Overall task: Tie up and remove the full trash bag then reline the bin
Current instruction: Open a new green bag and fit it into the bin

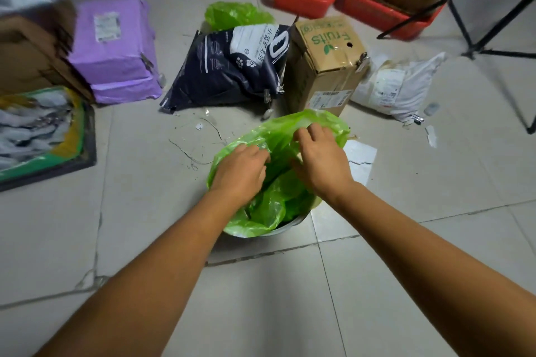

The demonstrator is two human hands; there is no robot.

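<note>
Hands at the mouth of a thin, translucent green plastic liner bag [278, 165] draped over a round grey metal bin [285, 228], whose rim shows only at the near edge. Left hand [242, 168]: fingers [259, 155] curled down onto the film at the bag's left side, seemingly pinching it, though the grip is hidden beneath the knuckles. Right hand [322, 159]: fingers [309, 133] bent over the raised far flap of the bag, pressing or gripping it; which of these cannot be told. Both hands lie close together, with only loose green film between them. Beyond the fingertips, on the tiled floor [261, 298]: a brown cardboard box printed "Fruits" [324, 66], a dark printed plastic sack [232, 66] and, farther off, a second green plastic bag [235, 14].
</note>
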